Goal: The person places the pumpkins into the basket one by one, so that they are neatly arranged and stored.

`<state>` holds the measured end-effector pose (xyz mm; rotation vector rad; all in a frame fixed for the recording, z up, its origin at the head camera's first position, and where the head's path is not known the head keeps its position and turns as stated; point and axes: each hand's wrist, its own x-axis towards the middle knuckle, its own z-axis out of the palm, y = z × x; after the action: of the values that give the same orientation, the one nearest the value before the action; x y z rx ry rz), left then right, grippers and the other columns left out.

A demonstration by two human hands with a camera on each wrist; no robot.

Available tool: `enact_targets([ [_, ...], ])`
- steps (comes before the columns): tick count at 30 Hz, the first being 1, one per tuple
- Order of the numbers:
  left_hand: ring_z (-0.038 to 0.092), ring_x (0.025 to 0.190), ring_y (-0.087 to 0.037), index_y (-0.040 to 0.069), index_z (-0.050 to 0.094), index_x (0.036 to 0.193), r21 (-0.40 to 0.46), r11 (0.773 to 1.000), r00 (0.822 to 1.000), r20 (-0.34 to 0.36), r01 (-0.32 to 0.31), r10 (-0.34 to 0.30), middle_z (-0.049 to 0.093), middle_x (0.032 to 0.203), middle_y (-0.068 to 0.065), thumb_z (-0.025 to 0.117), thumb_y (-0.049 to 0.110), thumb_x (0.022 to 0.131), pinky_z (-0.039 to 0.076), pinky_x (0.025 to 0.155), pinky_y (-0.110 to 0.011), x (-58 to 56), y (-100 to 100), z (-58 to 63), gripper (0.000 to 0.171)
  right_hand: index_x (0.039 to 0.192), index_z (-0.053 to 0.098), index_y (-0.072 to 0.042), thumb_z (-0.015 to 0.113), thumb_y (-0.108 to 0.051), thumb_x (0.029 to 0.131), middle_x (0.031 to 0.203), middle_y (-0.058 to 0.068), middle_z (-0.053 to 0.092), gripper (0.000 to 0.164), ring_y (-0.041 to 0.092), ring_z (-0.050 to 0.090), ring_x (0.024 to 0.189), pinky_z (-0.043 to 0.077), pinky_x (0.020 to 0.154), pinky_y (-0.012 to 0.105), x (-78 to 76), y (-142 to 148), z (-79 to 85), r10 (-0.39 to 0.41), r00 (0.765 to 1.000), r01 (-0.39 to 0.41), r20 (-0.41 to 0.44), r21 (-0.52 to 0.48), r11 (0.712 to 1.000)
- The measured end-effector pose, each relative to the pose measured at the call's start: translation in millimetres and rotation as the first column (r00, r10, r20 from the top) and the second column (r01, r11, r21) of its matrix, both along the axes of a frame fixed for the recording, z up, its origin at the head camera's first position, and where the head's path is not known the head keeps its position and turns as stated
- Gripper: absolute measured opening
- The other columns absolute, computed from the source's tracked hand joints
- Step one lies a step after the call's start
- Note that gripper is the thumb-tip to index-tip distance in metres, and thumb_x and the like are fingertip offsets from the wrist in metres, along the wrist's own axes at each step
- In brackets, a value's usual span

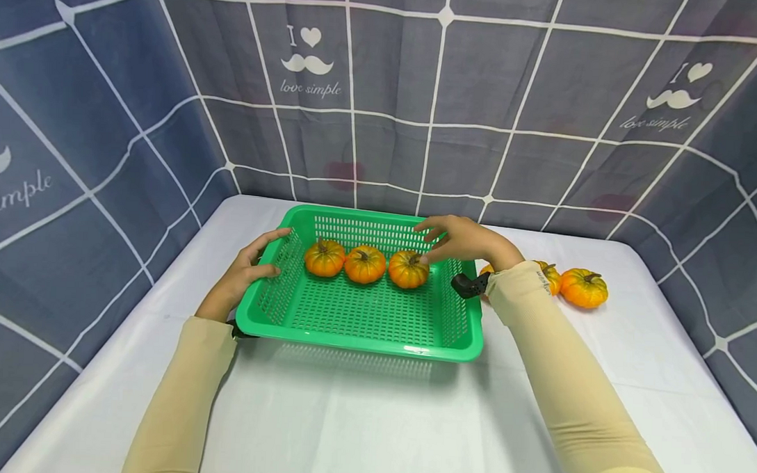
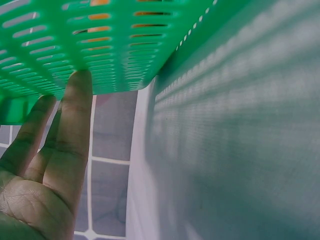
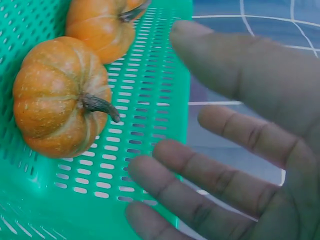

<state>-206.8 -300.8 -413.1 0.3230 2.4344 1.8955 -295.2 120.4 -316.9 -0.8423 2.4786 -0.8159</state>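
Observation:
A green slotted plastic basket (image 1: 356, 346) holds three small orange pumpkins in a row, a left one (image 1: 325, 258), a middle one (image 1: 365, 264) and a right one (image 1: 407, 270). My left hand (image 1: 247, 263) grips the basket's left side, thumb over the rim and fingers against the outer wall, as the left wrist view shows. Above the basket's right part, close to the right pumpkin, hovers my right hand (image 1: 462, 239). Its fingers are spread with nothing between them, and in the right wrist view a pumpkin (image 3: 62, 97) lies apart from the fingertips.
More pumpkins (image 1: 583, 288) lie on the white table to the right of the basket, partly hidden by my right sleeve (image 1: 556, 347). A grey checked curtain (image 1: 387, 153) closes off the back and both sides.

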Motion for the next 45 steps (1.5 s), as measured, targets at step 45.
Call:
enact_targets([
  [45,0.055,0.118,-0.015,0.014,0.038,0.169,0.047,0.999,1.0,0.003,0.023,-0.024,0.029,0.172,-0.02,0.055,-0.004,0.092,0.052,0.089,-0.023,0.7,0.3,-2.0,0.081,0.129,0.074,-0.018,0.068,0.005,0.102,0.116,-0.003,0.077,0.035,0.011,0.075,0.105,0.057,0.094,0.022,35.6,95.6,-36.5,-0.244,0.957,0.278,0.155,-0.729,0.625],
])
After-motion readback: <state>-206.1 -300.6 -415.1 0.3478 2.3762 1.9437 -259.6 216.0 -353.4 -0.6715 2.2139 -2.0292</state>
